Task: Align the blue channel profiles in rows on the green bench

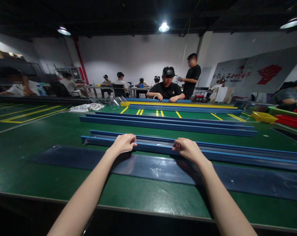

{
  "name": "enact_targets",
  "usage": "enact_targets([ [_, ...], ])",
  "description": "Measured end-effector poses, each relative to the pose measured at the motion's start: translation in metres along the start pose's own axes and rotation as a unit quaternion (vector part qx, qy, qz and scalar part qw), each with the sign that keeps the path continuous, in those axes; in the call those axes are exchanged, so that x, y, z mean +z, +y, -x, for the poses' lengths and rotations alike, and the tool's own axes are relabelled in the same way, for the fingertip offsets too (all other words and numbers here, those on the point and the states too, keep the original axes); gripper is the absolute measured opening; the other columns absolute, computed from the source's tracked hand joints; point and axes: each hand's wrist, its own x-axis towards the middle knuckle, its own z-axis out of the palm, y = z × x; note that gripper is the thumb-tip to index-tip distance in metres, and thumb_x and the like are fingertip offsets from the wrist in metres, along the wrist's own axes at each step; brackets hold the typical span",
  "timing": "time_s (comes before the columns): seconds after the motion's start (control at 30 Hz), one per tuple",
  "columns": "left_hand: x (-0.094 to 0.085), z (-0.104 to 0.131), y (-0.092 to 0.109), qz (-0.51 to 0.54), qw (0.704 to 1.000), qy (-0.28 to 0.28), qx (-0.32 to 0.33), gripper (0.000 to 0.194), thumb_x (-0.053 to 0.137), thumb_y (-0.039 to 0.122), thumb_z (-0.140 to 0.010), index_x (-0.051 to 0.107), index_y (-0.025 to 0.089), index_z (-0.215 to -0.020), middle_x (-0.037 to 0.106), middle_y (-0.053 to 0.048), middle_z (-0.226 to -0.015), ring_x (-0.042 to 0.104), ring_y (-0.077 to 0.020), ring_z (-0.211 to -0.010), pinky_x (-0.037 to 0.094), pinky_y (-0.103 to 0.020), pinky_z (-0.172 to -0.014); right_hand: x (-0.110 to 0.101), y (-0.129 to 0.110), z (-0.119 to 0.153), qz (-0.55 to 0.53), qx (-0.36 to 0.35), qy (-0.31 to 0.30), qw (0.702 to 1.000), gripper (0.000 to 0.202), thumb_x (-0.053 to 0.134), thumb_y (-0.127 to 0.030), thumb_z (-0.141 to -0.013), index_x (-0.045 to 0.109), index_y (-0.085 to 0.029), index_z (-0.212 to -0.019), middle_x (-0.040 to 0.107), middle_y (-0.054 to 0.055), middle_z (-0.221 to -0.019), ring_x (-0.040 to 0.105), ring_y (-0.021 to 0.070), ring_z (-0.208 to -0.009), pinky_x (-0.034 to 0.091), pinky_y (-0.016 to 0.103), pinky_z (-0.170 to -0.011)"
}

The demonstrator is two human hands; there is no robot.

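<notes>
A long blue channel rail (153, 148) lies crosswise on the green table in front of me, with a glossy surface showing inside it. My left hand (125, 143) is closed over its near edge, left of the middle. Further right, the curled fingers of my right hand (186, 149) pinch the same edge; the fingertips of both hands are partly hidden. Under my forearms a flat, shiny, dark blue strip (155, 167) lies on the table, nearer to me than the rail.
Beyond lie more blue rails (168, 124) and a yellow rail (180, 104). Clear plastic (117, 101) and a white bag (86, 107) sit back left. At right stand a yellow tray (264, 117) and a red tray (289, 121). A co-worker (166, 87) sits opposite; others work behind.
</notes>
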Motion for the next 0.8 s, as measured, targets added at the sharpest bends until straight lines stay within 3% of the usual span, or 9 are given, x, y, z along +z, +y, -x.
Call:
enact_targets([
  [0.27, -0.006, 0.003, 0.002, -0.034, 0.999, -0.014, -0.014, 0.013, 0.051, 0.032, -0.074, 0.058, 0.023, -0.081, 0.063, -0.002, -0.089, 0.057, -0.02, -0.083, 0.038, -0.025, -0.062, 0.015, -0.014, -0.004, 0.055, -0.025, 0.053, 0.997, 0.015, 0.044, -0.019, -0.082, 0.059, -0.019, -0.078, 0.059, 0.005, -0.081, 0.053, 0.0144, -0.078, 0.029, 0.023, -0.059],
  [0.53, 0.018, -0.005, 0.035, 0.008, 0.988, 0.076, 0.132, 0.018, 0.051, 0.037, -0.081, 0.056, 0.021, -0.089, 0.058, -0.002, -0.092, 0.052, -0.0164, -0.088, 0.04, -0.025, -0.074, 0.034, -0.03, -0.014, 0.038, -0.07, 0.111, 0.991, 0.017, 0.043, -0.022, -0.085, 0.058, -0.017, -0.079, 0.058, 0.005, -0.08, 0.05, 0.0148, -0.079, 0.032, 0.024, -0.066],
  [0.8, 0.022, -0.01, 0.046, -0.004, 0.991, 0.079, 0.107, 0.013, 0.051, 0.031, -0.082, 0.054, 0.019, -0.08, 0.056, -0.003, -0.082, 0.052, -0.0174, -0.082, 0.039, -0.026, -0.067, 0.017, -0.027, -0.01, 0.006, -0.087, 0.082, 0.993, 0.015, 0.048, -0.028, -0.083, 0.058, -0.019, -0.087, 0.058, 0.004, -0.084, 0.052, 0.0143, -0.079, 0.034, 0.023, -0.064],
])
